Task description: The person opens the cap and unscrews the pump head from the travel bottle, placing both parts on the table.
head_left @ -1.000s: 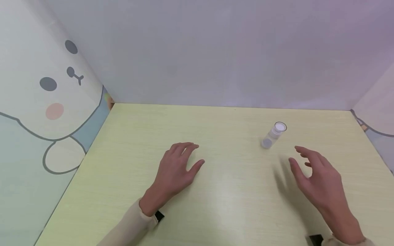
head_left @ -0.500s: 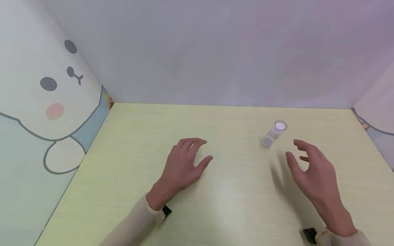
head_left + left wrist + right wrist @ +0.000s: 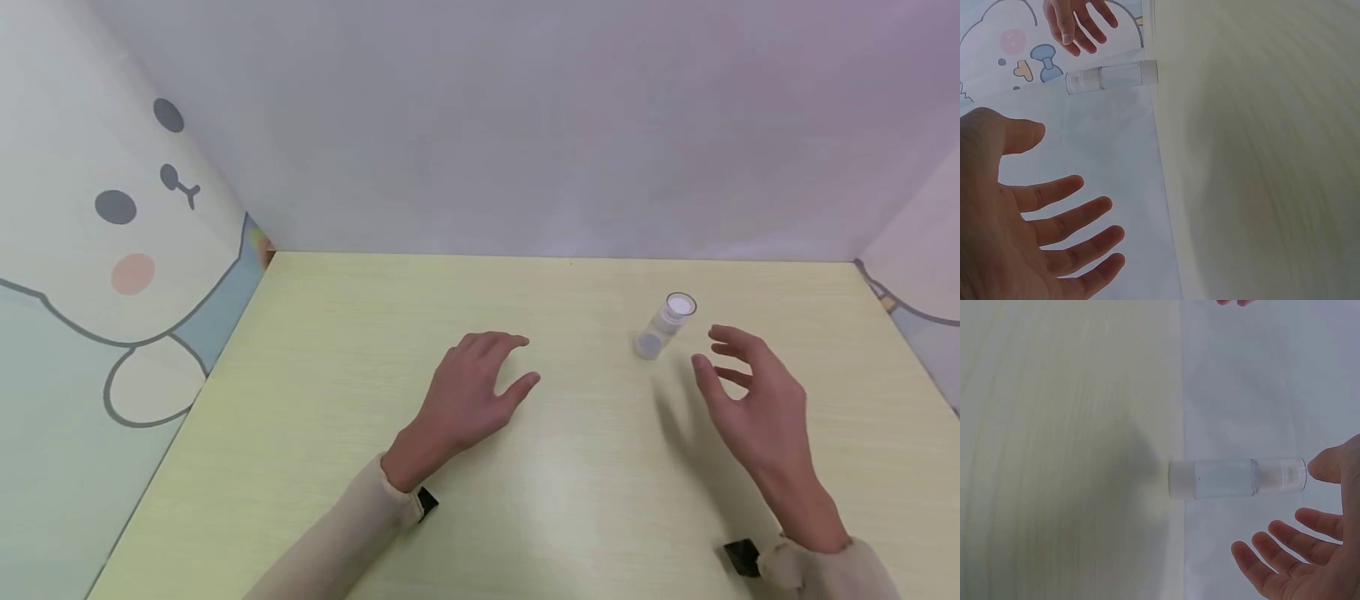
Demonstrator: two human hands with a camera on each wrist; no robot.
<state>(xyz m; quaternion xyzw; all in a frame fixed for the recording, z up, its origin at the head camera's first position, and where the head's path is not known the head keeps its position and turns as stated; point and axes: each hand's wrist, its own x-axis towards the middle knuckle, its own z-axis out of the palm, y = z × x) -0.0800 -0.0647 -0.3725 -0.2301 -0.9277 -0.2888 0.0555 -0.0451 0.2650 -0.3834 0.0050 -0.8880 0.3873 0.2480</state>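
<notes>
A small clear bottle [image 3: 664, 326] with a white inner top and a transparent cap stands upright on the table, right of centre toward the back. My right hand [image 3: 761, 408] hovers just to its right and nearer to me, fingers loosely bent and thumb apart, holding nothing. In the right wrist view the bottle [image 3: 1225, 479] shows whole, its cap end beside my thumb. Left of the bottle, over the middle of the table, my left hand [image 3: 468, 396] is held with fingers spread and nothing in it. The left wrist view has the bottle [image 3: 1110, 77] beyond my thumb.
The pale wooden table [image 3: 337, 333] ends at a plain grey-white back wall [image 3: 525, 125]. A side panel with a cartoon animal [image 3: 135, 273] borders the left, and another printed panel [image 3: 922, 242] borders the right. Dark wrist-camera mounts [image 3: 742, 557] sit under both cuffs.
My left hand has moved rightward and slightly forward. My right hand has shifted left and forward, closer to the bottle. The bottle stays in place.
</notes>
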